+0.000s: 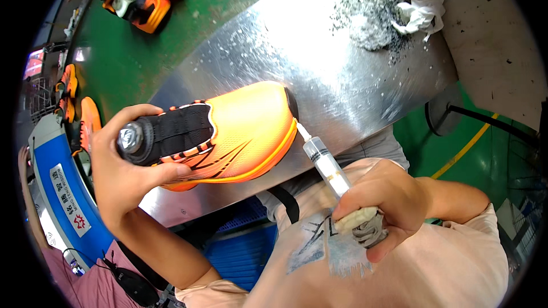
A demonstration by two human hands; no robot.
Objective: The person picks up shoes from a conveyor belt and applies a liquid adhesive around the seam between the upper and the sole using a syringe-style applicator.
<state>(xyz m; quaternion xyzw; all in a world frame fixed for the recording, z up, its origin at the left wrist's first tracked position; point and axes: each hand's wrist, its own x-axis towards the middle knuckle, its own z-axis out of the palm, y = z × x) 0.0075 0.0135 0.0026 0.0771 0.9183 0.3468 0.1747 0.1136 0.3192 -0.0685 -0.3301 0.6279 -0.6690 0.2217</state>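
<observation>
An orange and black running shoe (245, 131) lies on its side-to-side length across the metal tabletop, toe to the right. My left hand (117, 171) grips it round the heel and collar, thumb on the near side. A clear shiny piece (131, 137) shows in the shoe's opening. Closed round the back end of a clear syringe (326, 162) is my right hand (394, 197). The syringe's white tip meets, or nearly meets, the sole edge by the toe. Against my right palm sits a wadded grey and cream bundle (368, 228); what it is made of I cannot tell.
Dark crumbs (377, 28) and a crumpled white cloth (425, 11) lie at the far right of the metal tabletop (245, 45). More orange shoes (140, 5) stand on the green surface beyond. At left are a blue machine panel (63, 194) and another person's pink clothing (63, 276).
</observation>
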